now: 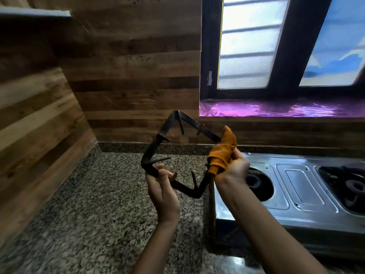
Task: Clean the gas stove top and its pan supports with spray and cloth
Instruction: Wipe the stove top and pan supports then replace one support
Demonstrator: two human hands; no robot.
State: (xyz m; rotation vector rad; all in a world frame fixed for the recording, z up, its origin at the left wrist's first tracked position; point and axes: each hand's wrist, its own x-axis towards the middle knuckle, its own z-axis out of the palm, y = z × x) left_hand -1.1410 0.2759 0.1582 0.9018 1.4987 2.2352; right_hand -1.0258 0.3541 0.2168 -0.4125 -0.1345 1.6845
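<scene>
While the left hand grips the pan support, the right hand clamps the cloth round its bar; wiping along it probably comes next.

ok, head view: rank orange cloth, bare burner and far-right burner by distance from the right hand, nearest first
1. orange cloth: gripped in the right hand, wrapped on the pan support at its right side.
2. bare burner: just right of that hand, lower.
3. far burner: at the frame's right edge.

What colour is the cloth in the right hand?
Mustard orange cloth, seen clearly in the head view.
</scene>
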